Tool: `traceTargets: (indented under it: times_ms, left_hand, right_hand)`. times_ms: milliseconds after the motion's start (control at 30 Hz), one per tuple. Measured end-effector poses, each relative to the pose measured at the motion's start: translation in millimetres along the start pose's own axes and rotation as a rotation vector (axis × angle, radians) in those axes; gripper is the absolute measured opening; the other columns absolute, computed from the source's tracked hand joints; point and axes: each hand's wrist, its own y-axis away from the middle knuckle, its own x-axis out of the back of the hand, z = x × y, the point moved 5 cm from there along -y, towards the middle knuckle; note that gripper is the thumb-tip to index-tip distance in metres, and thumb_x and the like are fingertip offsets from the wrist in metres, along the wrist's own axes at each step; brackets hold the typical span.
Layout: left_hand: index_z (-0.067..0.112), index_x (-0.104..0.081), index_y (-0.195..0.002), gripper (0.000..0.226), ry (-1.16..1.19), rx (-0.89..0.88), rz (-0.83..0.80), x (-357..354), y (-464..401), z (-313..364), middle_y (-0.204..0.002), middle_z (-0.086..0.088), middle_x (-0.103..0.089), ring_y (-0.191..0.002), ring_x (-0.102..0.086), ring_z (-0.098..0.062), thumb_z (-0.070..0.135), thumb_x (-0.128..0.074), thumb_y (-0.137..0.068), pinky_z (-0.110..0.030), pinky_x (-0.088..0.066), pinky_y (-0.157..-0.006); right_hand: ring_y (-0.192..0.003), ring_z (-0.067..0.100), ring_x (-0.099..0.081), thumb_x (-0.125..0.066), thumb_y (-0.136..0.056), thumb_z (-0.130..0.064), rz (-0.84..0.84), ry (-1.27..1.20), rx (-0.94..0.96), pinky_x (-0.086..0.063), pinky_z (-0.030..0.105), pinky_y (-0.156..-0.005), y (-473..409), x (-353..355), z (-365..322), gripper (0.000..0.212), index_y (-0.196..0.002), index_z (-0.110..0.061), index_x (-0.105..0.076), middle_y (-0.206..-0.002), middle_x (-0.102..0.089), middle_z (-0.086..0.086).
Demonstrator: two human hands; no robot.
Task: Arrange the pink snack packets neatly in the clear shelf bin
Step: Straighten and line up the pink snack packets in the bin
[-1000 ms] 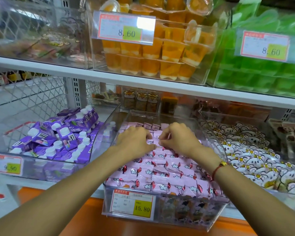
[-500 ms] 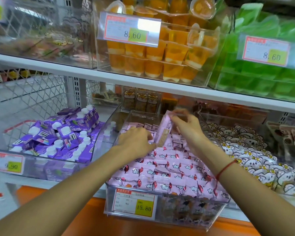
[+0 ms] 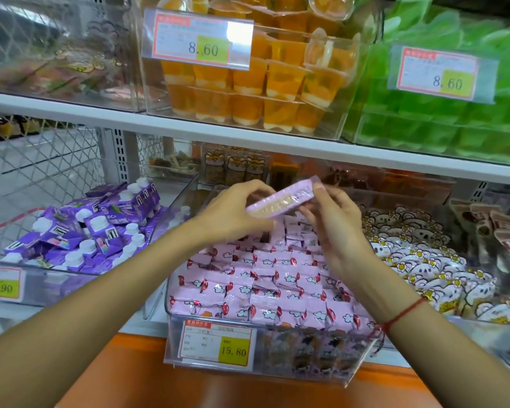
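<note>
Orange ledge (image 3: 136, 375): runs along the bottom front, below the shelf bins
Price tag (image 3: 217, 343): clipped to the front wall of the clear bin, reads 15.80
Clear bin (image 3: 362, 366): centre of the lower shelf, transparent walls, filled nearly to the rim
Pink packets (image 3: 265, 290): lie in rows inside the clear bin, flat and overlapping, printed with white clouds and red marks – rows at the back look less even
Right wrist: carries a red string bracelet (image 3: 404, 312)
Held packet (image 3: 283, 198): one pink packet lifted clear above the rear half of the bin, tilted with its right end higher, plain back side facing the camera
Left hand (image 3: 236, 210): fingers curled, pinching the lower left end of the held packet
Right hand (image 3: 336, 222): thumb and fingertips pinching the upper right end of the held packet
Left neighbour: bin of purple cartons (image 3: 95, 228) with white caps, piled loosely
Right neighbour: bin of white-and-yellow packets (image 3: 418, 260) with a cartoon print
Upper shelf – far: orange jelly cups (image 3: 253, 83) stacked in a clear box with a tag reading 8.60, green cups (image 3: 454, 125) beside them on the right
</note>
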Motion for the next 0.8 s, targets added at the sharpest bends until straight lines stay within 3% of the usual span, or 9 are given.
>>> traceTargets:
  times_ms: [67, 133, 200, 333, 533, 667, 733, 800]
  left_hand:
    - [0.020, -0.053, -0.124, 0.047, 0.075, 0.063, -0.020, 3.6, 0.4, -5.5, -0.113, 0.002, -0.065, -0.098, -0.063, -0.008, 0.022, -0.073, -0.081, -0.029, -0.055, -0.082]
    - [0.019, -0.055, -0.120, 0.035, 0.325, 0.261, -0.091, 3.7, 3.1, -14.6, -0.098, 0.003, -0.072, -0.081, -0.069, -0.006, 0.028, -0.064, -0.088, -0.021, -0.055, -0.064]
    - [0.021, -0.061, -0.111, 0.024, 0.608, 0.452, -0.151, -0.9, 5.1, -21.8, -0.089, 0.003, -0.075, -0.073, -0.070, -0.005, 0.035, -0.056, -0.092, -0.018, -0.052, -0.055]
    - [0.021, -0.066, -0.107, 0.032, 0.726, 0.606, -0.229, -8.2, 7.9, -27.3, -0.094, -0.001, -0.075, -0.069, -0.070, -0.005, 0.045, -0.049, -0.093, -0.017, -0.050, -0.048]
    - [0.018, -0.065, -0.110, 0.050, 0.661, 0.586, -0.173, -3.5, 5.9, -29.3, -0.096, -0.003, -0.074, -0.077, -0.071, -0.011, 0.059, -0.047, -0.088, -0.023, -0.054, -0.056]
    - [0.015, -0.068, -0.105, 0.042, 0.578, 0.460, -0.131, 9.6, 5.1, -24.3, -0.077, 0.006, -0.074, -0.071, -0.069, -0.006, 0.046, -0.069, -0.076, -0.024, -0.058, -0.070]
    - [0.018, -0.070, -0.101, 0.035, 0.498, 0.395, -0.065, 16.3, 3.6, -24.0, -0.085, 0.004, -0.074, -0.080, -0.070, -0.007, 0.040, -0.074, -0.073, -0.020, -0.057, -0.071]
    - [0.023, -0.069, -0.094, 0.024, 0.366, 0.324, 0.053, 22.7, 1.7, -23.0, -0.096, 0.001, -0.073, -0.091, -0.068, -0.011, 0.037, -0.074, -0.075, -0.023, -0.056, -0.076]
  right_hand:
    - [-0.061, 0.004, -0.064, -0.057, -0.094, -0.023, -0.039, -0.030, -0.067, -0.052, 0.013, -0.059, 1.9, -3.2, 0.8, 0.023, -0.108, -0.005, -0.057, -0.082, -0.066, 0.005]
    - [-0.056, 0.004, -0.063, -0.056, -0.093, -0.034, -0.051, 0.045, -0.107, -0.054, 0.017, -0.058, 3.2, -3.5, 2.4, 0.027, -0.104, -0.010, -0.056, -0.078, -0.062, 0.001]
    - [-0.063, 0.007, -0.062, -0.056, -0.091, -0.044, -0.065, 0.131, -0.132, -0.053, 0.019, -0.058, 3.5, -3.2, 5.1, 0.034, -0.107, -0.014, -0.054, -0.086, -0.061, 0.001]
    - [-0.080, 0.012, -0.060, -0.061, -0.089, -0.037, -0.203, 0.235, -0.141, -0.046, 0.020, -0.062, 5.0, -10.6, 10.8, 0.025, -0.104, -0.016, -0.063, -0.094, -0.069, 0.002]
    - [-0.069, 0.007, -0.063, -0.066, -0.087, -0.030, -0.166, 0.168, -0.103, -0.055, 0.015, -0.068, 3.9, -6.4, 10.3, 0.021, -0.094, -0.010, -0.069, -0.084, -0.072, 0.004]
    - [-0.076, 0.009, -0.068, -0.066, -0.086, -0.030, -0.134, 0.126, -0.131, -0.055, 0.014, -0.067, 5.8, -2.3, 11.0, 0.024, -0.098, -0.010, -0.067, -0.091, -0.073, 0.005]
    - [-0.082, 0.010, -0.067, -0.065, -0.087, -0.033, -0.116, 0.255, -0.099, -0.055, 0.020, -0.074, 6.3, -1.7, 11.3, 0.026, -0.103, -0.013, -0.065, -0.092, -0.071, 0.000]
    - [-0.096, 0.011, -0.059, -0.065, -0.088, -0.029, -0.074, 0.523, 0.055, -0.048, 0.025, -0.082, 5.8, -1.2, 6.7, 0.035, -0.118, -0.015, -0.057, -0.104, -0.065, -0.002]
